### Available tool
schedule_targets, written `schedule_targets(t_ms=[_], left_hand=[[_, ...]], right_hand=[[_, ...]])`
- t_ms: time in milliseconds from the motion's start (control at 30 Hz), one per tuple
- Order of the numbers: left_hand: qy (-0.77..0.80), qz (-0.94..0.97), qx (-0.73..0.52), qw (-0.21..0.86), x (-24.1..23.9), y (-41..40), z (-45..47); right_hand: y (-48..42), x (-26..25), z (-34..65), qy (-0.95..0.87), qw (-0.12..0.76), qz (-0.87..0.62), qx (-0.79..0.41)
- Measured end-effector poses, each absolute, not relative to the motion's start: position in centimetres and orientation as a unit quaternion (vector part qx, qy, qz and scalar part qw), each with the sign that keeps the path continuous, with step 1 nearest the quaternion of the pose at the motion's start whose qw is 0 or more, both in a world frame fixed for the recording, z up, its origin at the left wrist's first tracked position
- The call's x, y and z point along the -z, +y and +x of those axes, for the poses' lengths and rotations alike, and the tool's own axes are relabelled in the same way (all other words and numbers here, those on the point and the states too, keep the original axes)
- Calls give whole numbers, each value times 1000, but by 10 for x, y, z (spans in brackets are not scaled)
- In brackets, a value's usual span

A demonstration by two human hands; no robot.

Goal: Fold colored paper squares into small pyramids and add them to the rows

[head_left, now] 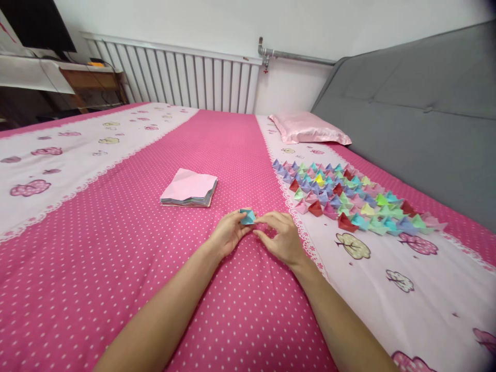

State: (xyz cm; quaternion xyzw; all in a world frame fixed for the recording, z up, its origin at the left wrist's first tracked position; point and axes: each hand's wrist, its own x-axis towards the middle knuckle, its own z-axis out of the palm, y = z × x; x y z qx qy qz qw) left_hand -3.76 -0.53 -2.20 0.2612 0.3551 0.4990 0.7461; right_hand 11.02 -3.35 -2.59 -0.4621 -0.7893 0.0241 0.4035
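A small light-blue folded paper (pixel 247 217) is pinched between the thumb and fingers of my left hand (pixel 227 233), just above the pink polka-dot bedspread. My right hand (pixel 283 236) is at the paper's right corner, its index fingertip touching or almost touching it. The right thumb sits lower, with a gap between it and the index finger. Beyond my left hand lies a stack of square paper sheets (pixel 189 187), pale pink on top. Several rows of small folded paper boats (pixel 349 199) in many colours stand on the bed to the right.
The bed's patterned bedspread (pixel 225 150) spreads out all around. A pink pillow (pixel 308 128) lies against the grey padded headboard (pixel 418 113) on the right. At the far wall are a white radiator (pixel 182 72) and a pipe (pixel 302 56). A dark monitor (pixel 36 26) stands on a desk at far left.
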Motion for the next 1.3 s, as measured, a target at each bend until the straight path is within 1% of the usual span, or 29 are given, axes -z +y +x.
schedule_targets(t_ms=[267,400,533,667,733,867,1000,1167,1300], left_hand=[[346,251,-463,777,19,-6,-39],[353,264,-470,764,16,-6,-39],[398,269,-460,747,14,-4,-36],[415,294,-453,732,17,-2,-35],[417,301,-451,729,19,-1,-35],[415,306,-453,727,21,1,-35],[420,301,-457,724,20,0,-35],[426,306,-458,717,16,-2,-33],[426,307,-459,717,18,-2,-34]], right_hand=[[-31,28,113,-794,402,-456,-21],[-32,25,117,-775,416,-476,-4],[-27,20,137,-709,437,-553,17],[-25,11,173,-582,454,-672,58],[-27,7,192,-510,436,-735,100],[-33,6,218,-446,344,-818,116],[-35,17,232,-440,348,-813,158],[-29,31,237,-435,328,-832,103],[-26,32,237,-405,309,-857,78]])
